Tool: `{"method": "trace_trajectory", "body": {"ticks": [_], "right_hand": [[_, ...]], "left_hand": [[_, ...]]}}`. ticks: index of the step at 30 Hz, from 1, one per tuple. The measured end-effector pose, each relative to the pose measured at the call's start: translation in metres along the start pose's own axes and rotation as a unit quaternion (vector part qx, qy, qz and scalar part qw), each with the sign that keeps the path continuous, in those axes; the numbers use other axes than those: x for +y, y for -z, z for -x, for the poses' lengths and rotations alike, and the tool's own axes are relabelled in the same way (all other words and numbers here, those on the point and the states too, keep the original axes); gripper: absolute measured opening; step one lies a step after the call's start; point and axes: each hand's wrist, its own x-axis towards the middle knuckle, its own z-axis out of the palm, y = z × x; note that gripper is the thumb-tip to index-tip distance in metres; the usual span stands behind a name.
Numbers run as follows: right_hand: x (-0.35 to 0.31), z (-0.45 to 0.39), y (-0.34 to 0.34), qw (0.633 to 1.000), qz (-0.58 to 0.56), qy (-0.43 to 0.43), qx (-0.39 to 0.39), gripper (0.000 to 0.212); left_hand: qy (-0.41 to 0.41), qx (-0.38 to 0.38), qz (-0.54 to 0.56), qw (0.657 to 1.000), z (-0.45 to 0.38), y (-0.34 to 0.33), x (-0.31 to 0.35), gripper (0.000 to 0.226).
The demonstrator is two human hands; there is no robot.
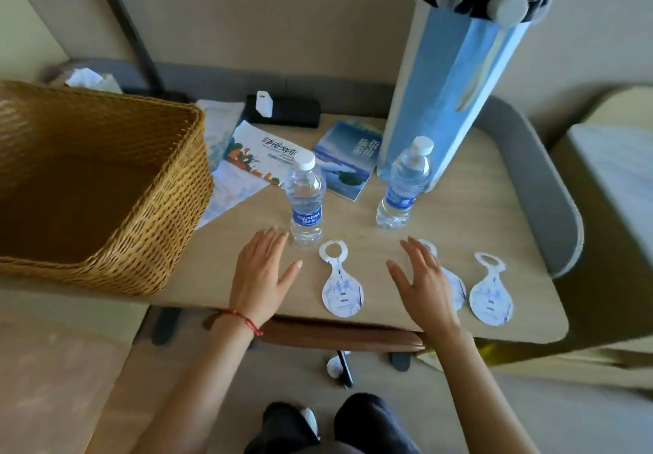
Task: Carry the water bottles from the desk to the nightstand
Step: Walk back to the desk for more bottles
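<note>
Two clear water bottles with white caps and blue labels stand upright on the wooden desk [459, 227]. The left bottle [305, 199] is just beyond my left hand [263, 273], whose fingertips are close to its base without gripping it. The right bottle [403, 185] stands farther back, beyond my right hand [424, 276]. Both hands hover over the desk near its front edge with fingers spread and hold nothing. My right hand partly covers a white paper tag.
A large wicker basket [106, 185] fills the desk's left side. A tall blue paper bag [448, 82] holding a folded umbrella stands behind the right bottle. Brochures [348, 160], a black case [282, 110] and white bottle-neck tags [341, 284] lie on the desk. A chair back [339, 335] sits below the front edge.
</note>
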Motion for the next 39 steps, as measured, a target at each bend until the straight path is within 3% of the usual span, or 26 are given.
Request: {"method": "trace_trajectory", "body": {"ticks": [6, 14, 23, 31, 39], "right_hand": [[0.008, -0.027, 0.02, 0.996, -0.033, -0.046, 0.063, 0.046], [0.011, -0.083, 0.028, 0.989, -0.104, -0.068, 0.075, 0.057], [0.003, -0.128, 0.027, 0.977, -0.193, -0.053, 0.073, 0.063], [-0.003, -0.144, 0.027, 0.958, -0.272, -0.062, 0.07, 0.063], [0.001, -0.149, 0.028, 0.96, -0.268, -0.047, 0.07, 0.066]], "left_hand": [[0.032, 0.025, 0.098, 0.994, -0.034, 0.002, 0.006, 0.067], [0.073, 0.102, 0.219, 0.968, -0.073, 0.009, 0.022, 0.069], [0.135, 0.135, 0.34, 0.921, -0.094, 0.0, 0.023, 0.08], [0.14, 0.144, 0.384, 0.901, -0.104, -0.007, 0.024, 0.077], [0.153, 0.156, 0.39, 0.894, -0.106, -0.008, 0.025, 0.076]]}}
